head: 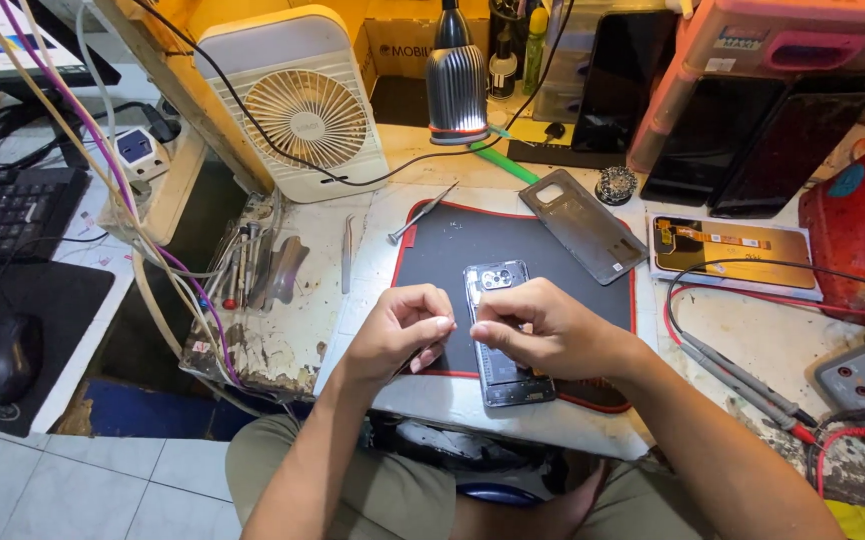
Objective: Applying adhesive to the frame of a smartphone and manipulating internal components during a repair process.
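An opened smartphone (499,283) lies face down on a dark work mat (543,262) with a red edge, its camera end pointing away from me. My left hand (400,330) hovers beside the phone's left edge, fingers pinched on something small and pale. My right hand (549,333) rests over the phone's middle, fingertips curled and pressed toward the left hand. What sits between the fingertips is too small to tell. The phone's grey back cover (581,224) lies off to the upper right of the mat.
A white desk fan (305,110) and a lamp (456,85) stand at the back. A screwdriver (419,215) and tweezers (348,255) lie near the mat's left. A phone screen part (733,247), red and black multimeter probes (753,385), a keyboard (8,210) and a mouse (1,357) surround the bench.
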